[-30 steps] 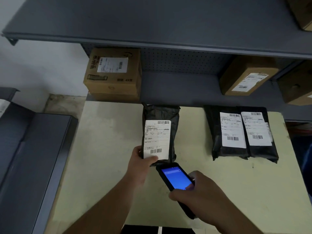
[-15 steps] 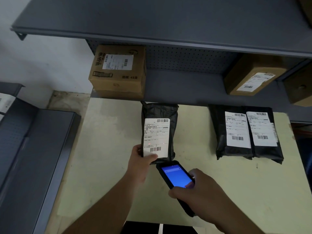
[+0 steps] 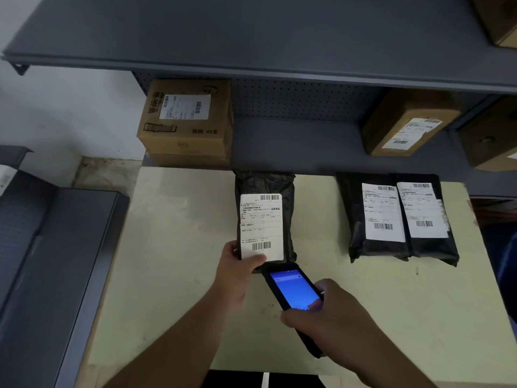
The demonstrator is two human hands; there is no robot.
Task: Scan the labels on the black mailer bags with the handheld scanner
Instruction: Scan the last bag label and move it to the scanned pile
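Observation:
A black mailer bag (image 3: 264,186) with a white barcode label (image 3: 261,226) lies lengthwise on the pale table (image 3: 173,247), near its middle. My left hand (image 3: 237,273) grips the bag's near left corner, thumb on the label's bottom edge. My right hand (image 3: 327,317) holds a black handheld scanner (image 3: 293,292) with a lit blue screen, its top end just below the label. Two more black mailer bags (image 3: 355,219) (image 3: 430,247) lie side by side at the right, each with a white label.
A grey shelf (image 3: 293,144) runs behind the table and holds cardboard boxes: one at the left (image 3: 187,124), one tilted at the right (image 3: 408,121), another at the far right (image 3: 492,138). An upper shelf (image 3: 251,32) overhangs. A grey metal unit (image 3: 56,261) stands left.
The view has shifted slightly. Both hands, the held bag and the scanner stay in nearly the same positions relative to each other.

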